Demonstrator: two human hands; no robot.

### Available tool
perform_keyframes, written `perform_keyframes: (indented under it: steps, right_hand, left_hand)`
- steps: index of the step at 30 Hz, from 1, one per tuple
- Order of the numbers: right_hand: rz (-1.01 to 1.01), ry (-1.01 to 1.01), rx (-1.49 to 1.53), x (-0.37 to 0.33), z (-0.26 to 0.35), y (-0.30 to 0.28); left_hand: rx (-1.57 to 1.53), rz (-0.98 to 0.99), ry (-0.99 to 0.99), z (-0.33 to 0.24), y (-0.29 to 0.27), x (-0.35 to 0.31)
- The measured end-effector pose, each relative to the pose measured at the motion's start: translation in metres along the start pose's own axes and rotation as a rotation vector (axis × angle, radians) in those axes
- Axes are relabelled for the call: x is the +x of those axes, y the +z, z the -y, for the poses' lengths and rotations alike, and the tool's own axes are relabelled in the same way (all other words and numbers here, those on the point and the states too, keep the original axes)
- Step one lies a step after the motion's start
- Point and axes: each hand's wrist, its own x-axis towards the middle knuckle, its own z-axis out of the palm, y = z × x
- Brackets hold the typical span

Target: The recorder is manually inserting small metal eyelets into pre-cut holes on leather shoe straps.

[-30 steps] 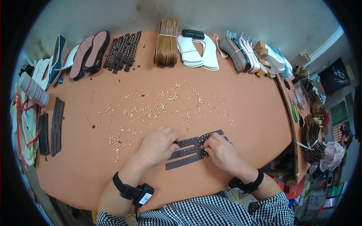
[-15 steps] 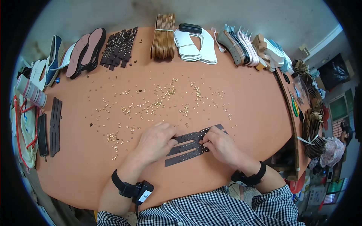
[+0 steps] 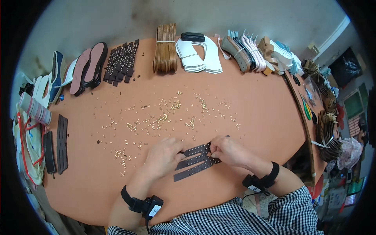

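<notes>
A dark brown slotted strap piece (image 3: 192, 170), dotted with rows of small metal studs, lies on the table in front of me. My left hand (image 3: 162, 157) has thumb and fingers closed on the left end of its upper strip. Over the joined middle, my right hand (image 3: 228, 151) is bent down in a pinch, its fingertips against the strap. A small brown bit shows at those fingertips, and the right part of the strap is mostly hidden under this hand. Loose gold studs (image 3: 175, 104) are scattered just beyond both hands.
Studded straps (image 3: 122, 62), pink-topped soles (image 3: 81, 70), a tied brown bundle (image 3: 165, 53), white cut sheets (image 3: 211, 56) and tied shoe parts (image 3: 239, 51) line the far edge. Plain dark straps (image 3: 62, 145) lie left, beside a striped cup stack (image 3: 35, 107). Scissors (image 3: 305, 109) lie at right.
The view has shifted, so the table sits lower in it. My right hand has moved slightly left along the strap's middle. The left hand keeps its hold on the strap's end.
</notes>
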Motion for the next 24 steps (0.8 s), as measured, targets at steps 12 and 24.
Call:
perform_keyframes:
  steps: [12, 24]
  right_hand:
    - [0.180, 0.206, 0.164, 0.013, -0.001, -0.008]
    - [0.259, 0.266, 0.167, 0.028, -0.010, -0.009]
  left_hand:
    - [-0.039, -0.021, -0.018, 0.001, 0.005, -0.002]
    - [-0.037, -0.049, -0.013, -0.002, 0.006, 0.003]
